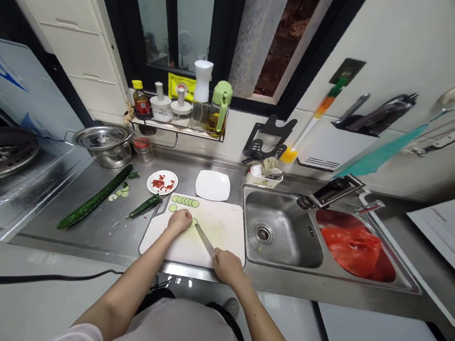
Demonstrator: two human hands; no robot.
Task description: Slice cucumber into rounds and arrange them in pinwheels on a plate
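Head view is showing a person working at a metal counter (pixel 83 188), with both bare hands over a white cutting board (pixel 224 235). The right hand (pixel 227 267) is gripping the handle of a knife (pixel 205 241), its fingers closing firmly around it, and the blade is slanting away toward the left hand. The left hand (pixel 180 220) is resting low over the board with its fingers curling inward; whether they are pinching anything, I cannot tell. Pale green cucumber pieces (pixel 193 223) are lying right beside its fingertips, close to the knife's tip. Beyond that hand, an overlapping row of cucumber slices (pixel 185 202) is lying near the board's far edge, and a single slice (pixel 172 208) is sitting just apart from the row, on its near side. A dark green stub (pixel 145 207) is lying by the board's left edge, and farther left a long whole cucumber (pixel 94 200) is stretching diagonally across the counter. Behind the board, a round white plate (pixel 150 184) is holding chopped red bits (pixel 162 183), while a white rectangular dish (pixel 212 185) is standing to its right. To the right of the board, a steel sink (pixel 290 253) is sitting beneath a dark faucet (pixel 326 194).
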